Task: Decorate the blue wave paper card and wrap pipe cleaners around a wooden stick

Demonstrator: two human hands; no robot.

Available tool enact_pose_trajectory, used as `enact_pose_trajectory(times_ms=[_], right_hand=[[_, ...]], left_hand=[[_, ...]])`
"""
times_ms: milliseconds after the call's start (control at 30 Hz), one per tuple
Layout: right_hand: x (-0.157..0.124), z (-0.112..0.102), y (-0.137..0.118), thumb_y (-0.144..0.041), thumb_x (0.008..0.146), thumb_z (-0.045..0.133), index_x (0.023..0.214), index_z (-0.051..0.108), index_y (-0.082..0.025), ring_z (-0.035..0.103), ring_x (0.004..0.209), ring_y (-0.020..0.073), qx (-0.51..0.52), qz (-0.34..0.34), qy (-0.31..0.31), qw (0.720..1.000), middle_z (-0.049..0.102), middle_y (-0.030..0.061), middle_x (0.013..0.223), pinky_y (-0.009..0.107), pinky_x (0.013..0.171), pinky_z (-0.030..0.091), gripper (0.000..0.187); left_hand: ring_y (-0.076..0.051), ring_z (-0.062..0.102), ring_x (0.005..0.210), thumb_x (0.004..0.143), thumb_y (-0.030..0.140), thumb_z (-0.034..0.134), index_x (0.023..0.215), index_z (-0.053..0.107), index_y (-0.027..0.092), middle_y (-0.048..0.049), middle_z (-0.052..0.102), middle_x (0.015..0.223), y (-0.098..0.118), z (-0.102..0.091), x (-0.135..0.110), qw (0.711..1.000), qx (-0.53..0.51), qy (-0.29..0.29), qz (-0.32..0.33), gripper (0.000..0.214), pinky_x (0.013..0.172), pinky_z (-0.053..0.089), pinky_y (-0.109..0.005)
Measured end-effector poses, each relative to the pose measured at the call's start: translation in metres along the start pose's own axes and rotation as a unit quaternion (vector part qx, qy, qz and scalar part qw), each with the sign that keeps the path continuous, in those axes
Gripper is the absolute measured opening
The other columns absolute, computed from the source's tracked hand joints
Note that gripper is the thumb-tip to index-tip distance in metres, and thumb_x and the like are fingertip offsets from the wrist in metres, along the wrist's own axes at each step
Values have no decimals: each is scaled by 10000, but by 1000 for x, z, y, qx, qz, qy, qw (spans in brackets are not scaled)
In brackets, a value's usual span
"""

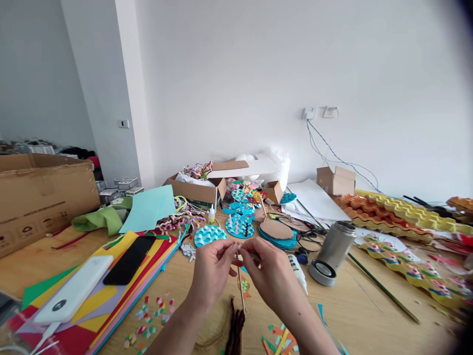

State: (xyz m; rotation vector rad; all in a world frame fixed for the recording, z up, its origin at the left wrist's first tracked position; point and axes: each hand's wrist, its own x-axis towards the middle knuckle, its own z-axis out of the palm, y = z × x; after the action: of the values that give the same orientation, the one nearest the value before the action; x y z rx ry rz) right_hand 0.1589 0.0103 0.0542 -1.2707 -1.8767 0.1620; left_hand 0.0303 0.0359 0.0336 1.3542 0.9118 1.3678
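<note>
We are in the middle of close fingertip work, by the look of it a fine adjustment at one end of a thin stick (241, 292). Our left hand (214, 271) and right hand (269, 268) meet just above the table (354, 315), thumbs and forefingers closed in a pinch around the stick's upper end. A small pale bit shows between the fingertips, but we cannot tell whether it is the stick's own tip or a separate piece. The stick slants down from our fingers towards a bundle of dark yarn (236, 328); whether the two are joined is unclear. An orange paper fish (246, 285) lies behind the stick.

We judge that the next move calls for one hand keeping the stick steady while the other makes small, light movements, since so little of it is within the pinch.

As for writing, the big cardboard box (44, 197) at the left carries a printed line and a row of handling symbols, the letters too blurred for us to read. The white tube (297, 273) beside our right hand has dark lettering, also illegible. The small glue bottle (211, 215) wears a yellow label we cannot make out. We find no readable brand on the power bank (76, 286), the phone (129, 260) or the metal flask (336, 246).
</note>
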Motion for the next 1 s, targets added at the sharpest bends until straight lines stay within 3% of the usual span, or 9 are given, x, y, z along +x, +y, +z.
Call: enact_pose_trajectory(times_ms=[133, 367, 633, 733, 833, 900, 1000], right_hand=[[-3, 17, -2, -167, 892, 468, 746, 561, -184, 527, 671, 155, -54, -57, 50, 996, 589, 27, 733, 244, 602, 363, 174], [-7, 36, 3, -151, 911, 450, 769, 549, -173, 475, 679, 177, -175, -106, 97, 974, 540, 41, 737, 282, 606, 335, 175], [-7, 39, 7, -162, 924, 451, 945, 594, -148, 452, 692, 174, -186, -154, 153, 958, 577, 61, 804, 292, 627, 347, 145], [-4, 32, 13, -140, 907, 476, 931, 598, -149, 460, 711, 176, -196, -173, 140, 955, 593, 63, 833, 294, 629, 346, 124], [-1, 23, 18, -113, 901, 467, 871, 595, -161, 466, 716, 173, -207, -199, 89, 954, 594, 52, 837, 290, 620, 342, 140], [0, 17, 20, -93, 903, 438, 856, 597, -166, 460, 706, 174, -213, -216, 56, 951, 589, 47, 823, 290, 614, 339, 180], [1, 13, 19, -75, 903, 406, 882, 606, -166, 456, 706, 179, -217, -229, 37, 948, 584, 49, 814, 293, 618, 341, 221]], left_hand=[[-139, 634, 520, 692, 365, 715, 791, 735, 120, -46, 692, 635, -4, -2, 5, 996, -67, 48, -19, 265, 383, 456, -167], [-138, 649, 614, 547, 277, 820, 728, 753, 127, -52, 724, 688, -6, 4, 5, 963, -232, 108, -81, 245, 623, 546, -235], [-114, 627, 593, 570, 285, 810, 767, 729, 119, -42, 702, 687, -5, 17, -3, 938, -302, 128, -113, 270, 558, 491, -188], [-137, 637, 616, 655, 341, 750, 792, 705, 118, -53, 694, 725, -7, 10, 3, 967, -221, 84, -95, 265, 571, 495, -218], [-166, 638, 617, 740, 396, 660, 788, 672, 130, -57, 676, 716, -7, -6, 10, 998, -26, -16, -59, 271, 556, 488, -245], [-166, 621, 593, 801, 421, 579, 732, 639, 148, -46, 648, 657, -4, -16, 11, 989, 133, -59, 0, 288, 521, 449, -230], [-153, 597, 589, 871, 384, 477, 828, 628, 173, -59, 667, 769, 2, -24, 8, 944, 306, -60, 105, 263, 510, 398, -227]])
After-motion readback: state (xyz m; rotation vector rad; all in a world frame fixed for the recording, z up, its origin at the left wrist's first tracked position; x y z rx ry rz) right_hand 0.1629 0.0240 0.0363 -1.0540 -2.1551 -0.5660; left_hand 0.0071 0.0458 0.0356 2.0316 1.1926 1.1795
